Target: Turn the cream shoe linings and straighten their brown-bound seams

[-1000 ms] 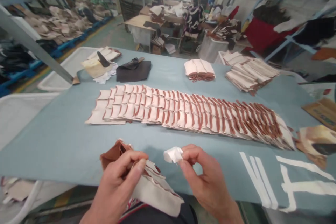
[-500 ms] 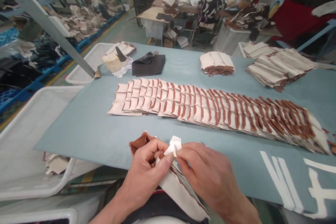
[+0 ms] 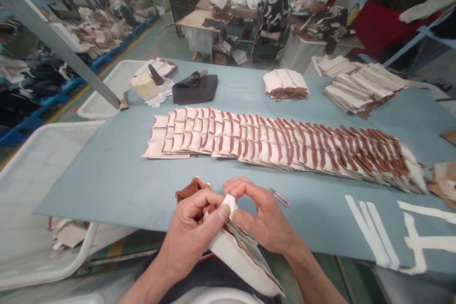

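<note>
My left hand (image 3: 199, 228) pinches a brown and cream fabric piece (image 3: 242, 256) together with a small white strip (image 3: 230, 203) at its top edge. The fabric's cream part hangs down over my lap, while a brown part (image 3: 190, 189) sticks out beyond my left fingers. My right hand (image 3: 263, 216) is curled at the right side of the white strip, thumb against the fabric edge and index finger arched above. A small pink-handled snipper (image 3: 280, 197) lies on the table just right of my right hand.
A long overlapping row of cream and brown pieces (image 3: 270, 142) crosses the blue table (image 3: 107, 175). Behind it are a black cloth (image 3: 195, 89) and cream stacks (image 3: 286, 83). White strips (image 3: 377, 232) lie at right. White bins (image 3: 46, 152) stand left. A person (image 3: 274, 9) sits far back.
The white strip now looks folded down over the fabric edge. My right fingers have lifted and arched around it. The snipper has come into view as the camera view shifted slightly.
</note>
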Demonstrator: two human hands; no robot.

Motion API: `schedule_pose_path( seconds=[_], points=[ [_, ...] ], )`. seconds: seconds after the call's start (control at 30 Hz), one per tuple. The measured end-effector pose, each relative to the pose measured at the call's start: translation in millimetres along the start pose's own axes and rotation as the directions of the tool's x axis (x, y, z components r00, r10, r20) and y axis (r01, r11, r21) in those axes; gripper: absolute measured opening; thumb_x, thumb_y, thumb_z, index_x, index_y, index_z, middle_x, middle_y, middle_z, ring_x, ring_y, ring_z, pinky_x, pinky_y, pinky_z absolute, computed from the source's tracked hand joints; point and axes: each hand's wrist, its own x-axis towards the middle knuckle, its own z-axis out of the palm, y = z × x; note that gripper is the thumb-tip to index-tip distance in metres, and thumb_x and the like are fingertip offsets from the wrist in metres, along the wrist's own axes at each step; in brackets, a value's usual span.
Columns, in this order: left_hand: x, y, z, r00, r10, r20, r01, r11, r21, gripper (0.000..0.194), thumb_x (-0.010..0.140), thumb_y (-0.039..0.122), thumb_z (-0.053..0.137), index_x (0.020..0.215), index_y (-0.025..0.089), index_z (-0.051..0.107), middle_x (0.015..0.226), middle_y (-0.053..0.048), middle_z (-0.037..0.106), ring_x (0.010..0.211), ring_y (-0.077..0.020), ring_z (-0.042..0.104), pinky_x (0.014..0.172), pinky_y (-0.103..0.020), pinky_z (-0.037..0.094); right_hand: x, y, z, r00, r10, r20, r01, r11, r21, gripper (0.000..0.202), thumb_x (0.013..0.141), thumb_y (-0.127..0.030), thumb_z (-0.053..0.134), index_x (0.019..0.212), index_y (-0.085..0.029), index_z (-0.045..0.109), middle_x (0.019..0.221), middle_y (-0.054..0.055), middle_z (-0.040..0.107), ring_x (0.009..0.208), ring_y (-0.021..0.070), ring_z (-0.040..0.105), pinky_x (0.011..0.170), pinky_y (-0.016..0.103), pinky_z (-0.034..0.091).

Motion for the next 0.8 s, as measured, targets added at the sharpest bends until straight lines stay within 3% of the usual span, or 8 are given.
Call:
schedule_pose_path(
  seconds=[0.2, 0.33, 0.47, 0.53, 0.63, 0.8],
  points=[
    [0.5, -0.3, -13.8, 0.999, 0.013, 0.043, -0.012, 1.000, -0.018, 0.041, 0.087, 0.053, 0.067, 0.080, 0.012, 0.066, 0.062, 0.002, 0.049, 0.054, -0.0097, 0.040, 0.051, -0.020, 0.032, 0.4, 10.7, 25.8, 0.952, 0.280, 0.125, -0.306, 0.890, 0.337, 0.053, 0.085, -0.070, 0.067, 0.079, -0.021, 0.048, 0.065, -0.006, 0.049, 0.058, 0.0104, 0.040, 0.055, 0.023, 0.034],
    [-2.4, -6.9, -29.9, 0.996, 0.038, 0.085, -0.037, 0.999, -0.013, 0.042, 0.088, 0.055, 0.064, 0.086, 0.013, 0.065, 0.069, 0.000, 0.056, 0.058, -0.0116, 0.046, 0.054, -0.021, 0.037, -1.5, 9.5, 37.3, 0.902, 0.419, 0.104, -0.430, 0.852, 0.297, 0.051, 0.086, -0.068, 0.067, 0.079, -0.020, 0.050, 0.065, -0.006, 0.045, 0.057, 0.0090, 0.035, 0.052, 0.021, 0.029],
    [-7.3, -15.2, -37.8, 0.995, 0.038, 0.087, -0.034, 0.998, -0.051, 0.043, 0.094, 0.055, 0.059, 0.108, 0.015, 0.063, 0.078, -0.002, 0.061, 0.066, -0.0143, 0.052, 0.061, -0.023, 0.042, -5.2, 13.0, 47.1, 0.866, 0.481, 0.135, -0.494, 0.783, 0.378, 0.050, 0.089, -0.068, 0.063, 0.082, -0.019, 0.052, 0.062, -0.007, 0.043, 0.054, 0.0084, 0.031, 0.050, 0.021, 0.025],
    [-8.4, -20.4, -36.8, 1.000, -0.003, 0.021, 0.005, 0.995, -0.100, 0.042, 0.095, 0.053, 0.061, 0.117, 0.018, 0.056, 0.079, -0.001, 0.061, 0.068, -0.0148, 0.055, 0.062, -0.023, 0.043, -7.9, 18.2, 53.4, 0.856, 0.500, 0.134, -0.502, 0.740, 0.447, 0.051, 0.090, -0.069, 0.062, 0.082, -0.020, 0.050, 0.059, -0.009, 0.040, 0.051, 0.0081, 0.028, 0.049, 0.021, 0.024],
    [-9.7, -29.9, -35.4, 0.989, -0.146, -0.028, 0.135, 0.962, -0.235, 0.044, 0.091, 0.052, 0.070, 0.114, 0.020, 0.050, 0.079, -0.001, 0.067, 0.068, -0.0150, 0.060, 0.063, -0.022, 0.045, -12.7, 26.2, 62.7, 0.856, 0.513, 0.059, -0.482, 0.754, 0.447, 0.052, 0.090, -0.070, 0.060, 0.079, -0.020, 0.048, 0.057, -0.009, 0.035, 0.051, 0.0081, 0.026, 0.048, 0.021, 0.022],
    [-17.3, -38.4, -45.5, 0.941, -0.330, 0.073, 0.337, 0.894, -0.295, 0.048, 0.081, 0.059, 0.078, 0.084, 0.015, 0.056, 0.070, -0.001, 0.066, 0.059, -0.0105, 0.052, 0.061, -0.020, 0.040, -21.4, 37.0, 69.6, 0.861, 0.506, 0.038, -0.489, 0.807, 0.332, 0.050, 0.094, -0.067, 0.056, 0.079, -0.019, 0.051, 0.060, -0.008, 0.037, 0.054, 0.0089, 0.029, 0.049, 0.021, 0.025]
  ],
)
